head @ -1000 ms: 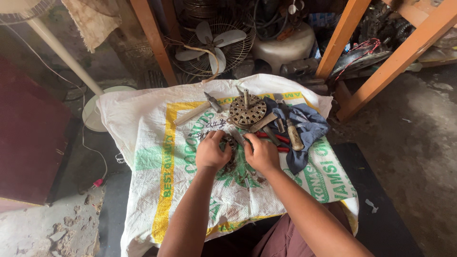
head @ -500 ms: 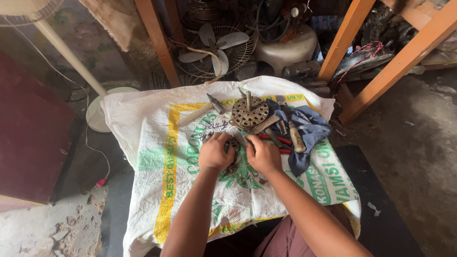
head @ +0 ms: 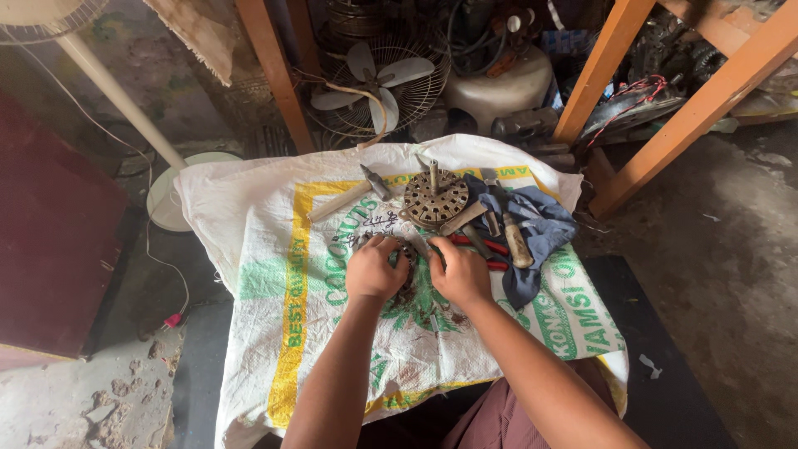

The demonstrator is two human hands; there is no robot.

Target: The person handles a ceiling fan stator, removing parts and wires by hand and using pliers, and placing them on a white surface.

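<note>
Cluttered workshop floor, printed sack (head: pixel 274 283) spread as desk; left hand (head: pixel 372 270) and right hand (head: pixel 459 274) both pinching dark stator ring (head: pixel 407 259) mid-sack; hammer (head: pixel 349 198), perforated motor cover (head: pixel 435 199), blue rag (head: pixel 540 229) beyond; likely mid-disassembly; next needs steady two-sided grip.

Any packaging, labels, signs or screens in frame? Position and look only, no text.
Printed sack: the only printed item, a white woven bag spread flat as a work cloth, with a yellow border stripe and green lettering and leaf graphics; it lies under the left hand and right hand.
Small dark handwritten marks on the sack above the left hand.
No signs or screens visible.
</note>
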